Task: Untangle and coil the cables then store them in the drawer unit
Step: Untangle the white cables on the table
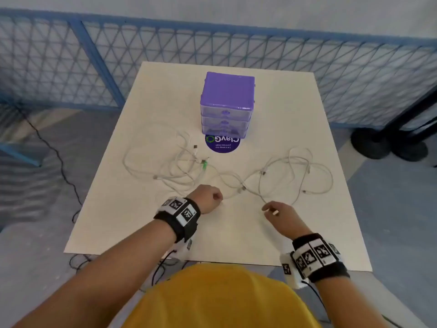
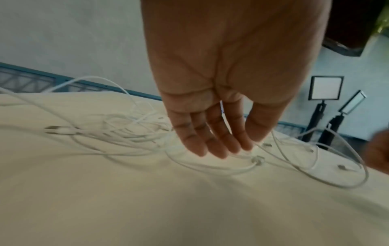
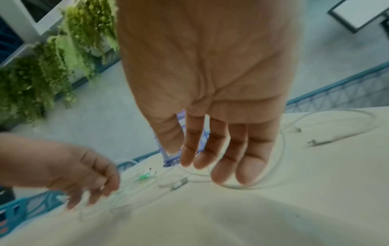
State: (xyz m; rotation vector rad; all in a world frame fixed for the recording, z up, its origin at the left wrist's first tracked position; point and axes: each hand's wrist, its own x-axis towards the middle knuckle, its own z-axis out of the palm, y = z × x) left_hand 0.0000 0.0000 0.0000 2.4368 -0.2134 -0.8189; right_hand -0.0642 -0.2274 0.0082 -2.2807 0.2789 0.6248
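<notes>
Several white cables [image 1: 179, 166] lie tangled across the middle of the white table [image 1: 118, 221], spreading right into looser loops [image 1: 295, 174]; one end has a green connector [image 1: 204, 165]. Behind them stands the purple drawer unit [image 1: 227, 102], all its drawers closed. My left hand [image 1: 210, 197] hangs over the near edge of the tangle. Its straight fingers [image 2: 219, 149] point down and touch the strands [image 2: 118, 131] without gripping. My right hand [image 1: 276, 210] hovers at the near right, fingers [image 3: 221, 166] extended, with a cable loop [image 3: 242, 187] running behind them.
A round purple sticker [image 1: 222, 144] lies in front of the drawer unit. A blue mesh fence [image 1: 71, 67] surrounds the table. Black stand bases [image 1: 378, 143] sit on the floor at right and black cords [image 1: 59, 157] trail at left. Light panels [image 2: 325, 88] stand beyond.
</notes>
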